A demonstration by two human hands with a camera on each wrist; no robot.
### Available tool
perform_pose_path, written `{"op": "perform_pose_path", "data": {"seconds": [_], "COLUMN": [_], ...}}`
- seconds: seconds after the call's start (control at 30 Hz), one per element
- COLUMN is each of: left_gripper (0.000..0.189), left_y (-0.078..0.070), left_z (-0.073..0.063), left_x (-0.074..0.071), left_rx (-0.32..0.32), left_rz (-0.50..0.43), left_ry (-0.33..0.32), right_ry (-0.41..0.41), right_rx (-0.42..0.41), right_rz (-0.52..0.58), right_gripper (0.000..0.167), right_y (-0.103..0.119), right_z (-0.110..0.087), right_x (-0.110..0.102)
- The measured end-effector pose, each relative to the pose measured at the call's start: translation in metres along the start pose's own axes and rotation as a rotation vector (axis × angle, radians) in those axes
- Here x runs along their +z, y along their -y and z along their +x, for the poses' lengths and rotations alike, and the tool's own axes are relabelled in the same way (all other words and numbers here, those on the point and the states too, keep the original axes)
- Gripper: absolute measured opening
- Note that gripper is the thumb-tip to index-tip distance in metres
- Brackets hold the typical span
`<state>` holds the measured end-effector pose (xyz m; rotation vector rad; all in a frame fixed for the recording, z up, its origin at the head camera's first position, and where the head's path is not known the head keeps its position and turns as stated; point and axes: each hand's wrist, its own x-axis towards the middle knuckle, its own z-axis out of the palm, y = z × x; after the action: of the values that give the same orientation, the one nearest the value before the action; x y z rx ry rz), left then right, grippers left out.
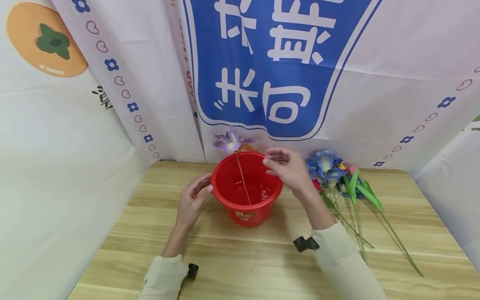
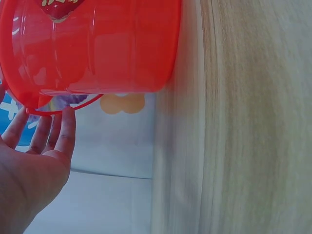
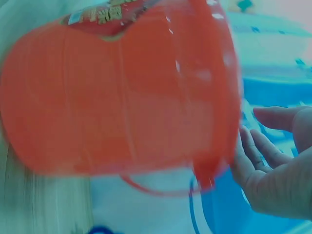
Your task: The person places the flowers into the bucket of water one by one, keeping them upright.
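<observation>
In the head view, a red plastic bucket [image 1: 249, 214] stands upright on the wooden table. A purple artificial iris [image 1: 230, 141] rises over its back rim, its thin stem [image 1: 243, 179] slanting down inside. My left hand [image 1: 191, 204] is at the bucket's left side; in the left wrist view its extended fingertips touch the red handle [image 2: 90, 102] below the rim. At the right rim my right hand [image 1: 288, 166] has its fingers against the bucket's edge and its thumb apart. The right wrist view shows that hand beside the bucket's mouth, holding nothing.
Blue artificial flowers [image 1: 324, 166] and green-leaved tulips [image 1: 354, 183] lie on the table to the right, long stems toward the front. A printed cloth [image 1: 157, 83] hangs behind the table [image 1: 150, 225]. An orange shape shows behind the bucket.
</observation>
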<state>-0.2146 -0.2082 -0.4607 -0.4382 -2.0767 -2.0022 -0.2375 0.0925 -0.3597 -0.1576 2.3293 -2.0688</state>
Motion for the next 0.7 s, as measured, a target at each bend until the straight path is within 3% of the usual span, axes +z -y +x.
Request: {"op": "perform_pose_path", "data": {"seconds": [0.37,0.7], "left_gripper": [0.042,0.042], "left_y": [0.000,0.000], "left_z": [0.000,-0.001], "left_x": [-0.002,0.000], "left_rx": [0.004,0.012], "left_rz": [0.012,-0.007], "left_ry": [0.000,0.002], "right_ry": [-0.087,-0.097], "right_rx": [0.002,0.008], "right_rz": [-0.107,-0.075], "right_gripper": [0.043,0.046], "right_y": [-0.025,-0.047], "right_z": [-0.037,-0.058], "right_x": [-0.067,-0.106]}}
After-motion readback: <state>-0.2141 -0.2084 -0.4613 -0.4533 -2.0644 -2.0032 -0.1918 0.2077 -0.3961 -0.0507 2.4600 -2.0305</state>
